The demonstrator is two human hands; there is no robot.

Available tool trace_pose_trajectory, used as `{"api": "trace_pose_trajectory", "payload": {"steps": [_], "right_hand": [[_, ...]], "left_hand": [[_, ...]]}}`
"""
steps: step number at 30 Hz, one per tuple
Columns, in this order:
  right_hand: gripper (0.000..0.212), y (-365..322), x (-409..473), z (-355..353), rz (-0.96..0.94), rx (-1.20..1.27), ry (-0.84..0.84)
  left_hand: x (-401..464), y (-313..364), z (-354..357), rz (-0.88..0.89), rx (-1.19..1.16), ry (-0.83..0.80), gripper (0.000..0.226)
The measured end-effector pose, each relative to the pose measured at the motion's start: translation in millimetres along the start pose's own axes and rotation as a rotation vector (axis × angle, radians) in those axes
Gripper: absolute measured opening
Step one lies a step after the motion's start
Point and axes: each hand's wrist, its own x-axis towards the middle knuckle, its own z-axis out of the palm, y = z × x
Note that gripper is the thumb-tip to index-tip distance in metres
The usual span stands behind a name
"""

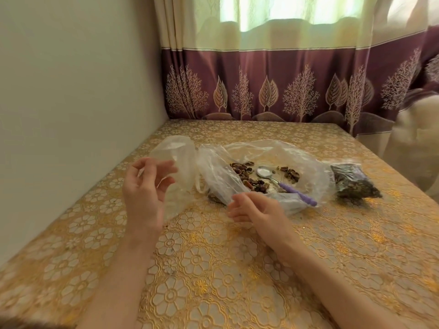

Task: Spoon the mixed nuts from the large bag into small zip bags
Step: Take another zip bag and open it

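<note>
Left hand [145,188] raised off the tabletop [213,269], fingers loosely curled. A thin clear plastic film (likely an empty small zip bag) [177,157] sits at its fingertips; can't tell if it's pinched or just touching. Right hand [255,210] low, palm turned in, fingers relaxed and part-open, just at the near edge of the large crumpled clear plastic bag [273,157]; holds nothing I can see.

Large bag lies opened flat mid-tabletop. Mixed brown nuts [247,174] scattered inside it, with the metal spoon with lilac plastic handle [285,185] lying on them, handle pointing toward the right hand.

Step in hand, my read: get the small bag mouth open, then pick up the spoon. Advice: hold the mouth wide with the left hand close beside the nuts, so each spoonful travels a short way. Scoop shallow; the film will drag.

Filled dark zip bag [354,184] lies right of the large bag, apart from it.

Edges: cream wall [71,91] close on the left, purple-banded patterned curtain [285,91] at the far edge. Open gold floral tabletop near and right; work there.
</note>
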Motion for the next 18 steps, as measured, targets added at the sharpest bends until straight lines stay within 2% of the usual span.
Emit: {"api": "trace_pose_trajectory", "payload": {"steps": [3,5,7,11,14,18], "right_hand": [[0.03,-9.1,1.7,-4.0,0.125,0.256,-0.03],[0.039,-10.4,1.9,-3.6,0.188,0.26,-0.08],[0.038,-9.2,1.7,-0.9,0.229,0.247,-0.131],[0.035,-9.5,2.1,-0.3,0.271,0.436,-0.121],[0.026,-10.9,1.6,-5.2,0.252,0.564,-0.102],[0.021,-13.3,1.7,-10.3,0.193,0.545,-0.055]], "left_hand": [[2.8,5.5,-0.9,-0.209,-0.272,-0.043,0.017],[3.5,6.5,0.1,-0.288,-0.397,-0.072,0.024],[3.8,6.8,1.3,-0.335,-0.486,-0.102,0.03],[2.1,4.3,3.8,-0.357,-0.344,-0.147,0.036],[1.4,0.2,3.4,-0.371,-0.309,-0.148,0.028],[0.6,-5.0,3.7,-0.321,-0.167,-0.126,0.012]]}}
